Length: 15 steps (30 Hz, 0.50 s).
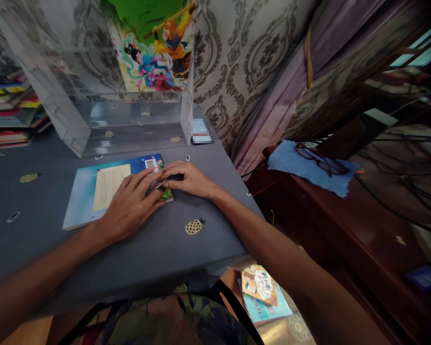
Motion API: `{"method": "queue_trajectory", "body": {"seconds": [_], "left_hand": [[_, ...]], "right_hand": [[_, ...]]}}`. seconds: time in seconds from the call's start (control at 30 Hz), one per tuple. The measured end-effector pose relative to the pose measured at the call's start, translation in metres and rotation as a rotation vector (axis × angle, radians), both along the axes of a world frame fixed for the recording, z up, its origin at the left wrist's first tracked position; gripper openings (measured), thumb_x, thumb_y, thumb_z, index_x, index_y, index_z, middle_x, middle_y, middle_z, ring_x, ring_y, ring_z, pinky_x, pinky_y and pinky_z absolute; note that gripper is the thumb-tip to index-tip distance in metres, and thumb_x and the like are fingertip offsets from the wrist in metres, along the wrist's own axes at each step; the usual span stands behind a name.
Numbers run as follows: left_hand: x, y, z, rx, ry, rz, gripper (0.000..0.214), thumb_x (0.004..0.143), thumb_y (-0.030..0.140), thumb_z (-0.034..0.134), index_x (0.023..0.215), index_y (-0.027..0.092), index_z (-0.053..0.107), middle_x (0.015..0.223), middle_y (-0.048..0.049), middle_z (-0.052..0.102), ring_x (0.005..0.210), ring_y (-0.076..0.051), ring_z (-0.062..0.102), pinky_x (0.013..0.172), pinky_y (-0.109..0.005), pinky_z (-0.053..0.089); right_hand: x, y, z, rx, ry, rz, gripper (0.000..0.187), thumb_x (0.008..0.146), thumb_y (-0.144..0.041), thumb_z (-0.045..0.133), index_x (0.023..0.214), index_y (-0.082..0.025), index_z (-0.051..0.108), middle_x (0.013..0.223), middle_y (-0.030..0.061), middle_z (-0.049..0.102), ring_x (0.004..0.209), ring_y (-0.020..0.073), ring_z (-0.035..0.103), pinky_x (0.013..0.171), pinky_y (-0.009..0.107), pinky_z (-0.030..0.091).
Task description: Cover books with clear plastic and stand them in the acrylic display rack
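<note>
Lying back cover up, the blue book (106, 189) sat on the cloth-covered table (219, 215), between its front edge and the clear rack (62, 120), well in from the right edge. The left hand (129, 203) was spread palm down across the book's right half, fingers extended and slightly apart, probably to keep the cover flat and stop it sliding. The right hand (192, 179) came in over the table's right side with thumb and index finger curled at the book's right edge, near the barcode, a hold that seemed suited to working a cover or page edge; whether they were pinched tight I cannot tell, as the left fingers crowded that spot. Behind, the rack stood toward the far edge, close to the wall, with an illustrated book (154, 67) upright at its right end, apparently so that its picture could be seen. A blurred-out small item (201, 132) lay just beside the rack, by the far right corner. At the left end, books were piled flat in a stack (9, 115), presumably to save room. Beyond the right edge, glasses (323, 160) rested on a blue cloth (287, 163), perhaps to spare the lenses.
</note>
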State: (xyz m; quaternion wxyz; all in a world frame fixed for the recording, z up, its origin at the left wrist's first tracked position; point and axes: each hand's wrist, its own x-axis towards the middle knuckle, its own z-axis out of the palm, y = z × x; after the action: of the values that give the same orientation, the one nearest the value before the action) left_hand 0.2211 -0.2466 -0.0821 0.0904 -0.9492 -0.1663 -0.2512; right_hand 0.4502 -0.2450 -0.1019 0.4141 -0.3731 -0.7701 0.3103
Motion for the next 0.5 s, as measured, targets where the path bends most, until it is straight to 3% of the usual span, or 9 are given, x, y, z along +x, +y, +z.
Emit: {"method": "queue_trajectory", "body": {"seconds": [0.27,0.5], "left_hand": [[-0.0002,0.0010,-0.0009,-0.044,-0.004,0.013,0.019,0.099,0.030,0.054,0.110,0.023,0.068,0.138,-0.0123,0.061,0.132,-0.032,0.053,0.103,-0.053,0.049],[-0.0009,0.0007,-0.0005,0.076,0.031,-0.002,0.017,0.099,0.023,0.052,0.105,0.022,0.068,0.137,-0.0103,0.062,0.132,-0.030,0.053,0.100,-0.049,0.049]], "right_hand": [[0.0003,0.0004,-0.0012,-0.021,0.000,-0.016,0.008,0.085,-0.024,0.074,0.092,-0.024,0.078,0.105,0.0026,0.077,0.110,0.0188,0.068,0.107,0.040,0.045],[0.0013,0.0024,-0.0080,-0.010,0.017,-0.050,0.009,0.083,-0.026,0.077,0.092,-0.025,0.077,0.107,0.0026,0.077,0.111,0.0192,0.067,0.106,0.041,0.047]]}}
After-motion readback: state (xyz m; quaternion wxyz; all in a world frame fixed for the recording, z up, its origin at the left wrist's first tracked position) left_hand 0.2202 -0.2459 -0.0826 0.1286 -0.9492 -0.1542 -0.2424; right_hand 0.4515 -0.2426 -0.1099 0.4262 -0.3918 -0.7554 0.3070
